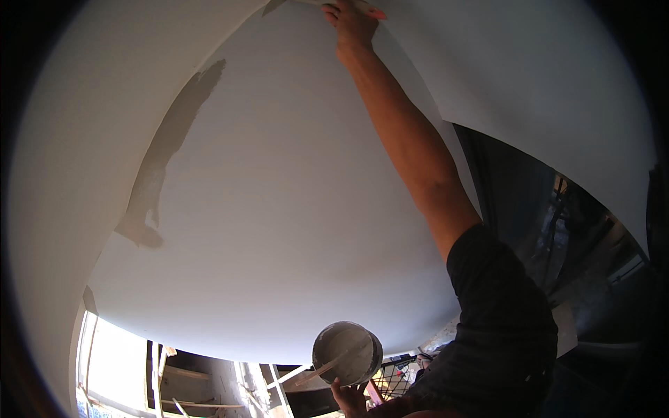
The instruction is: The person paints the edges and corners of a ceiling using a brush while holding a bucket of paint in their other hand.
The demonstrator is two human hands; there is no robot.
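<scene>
One raised right hand [355, 26] gripping tool [377, 13] near wall [293, 195] edge, left hand [350, 398] holding bucket [334, 339], open room between.

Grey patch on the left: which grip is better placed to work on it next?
Right, probably. Your right grip is raised high and holds a tool, though the grey patch lies lower, to its left. Your left grip is low, occupied with the bucket.

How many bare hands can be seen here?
2: the bare right hand, up at the top edge; the bare left hand, near bottom centre, touching the round grey bucket. Others may be hidden.
</scene>
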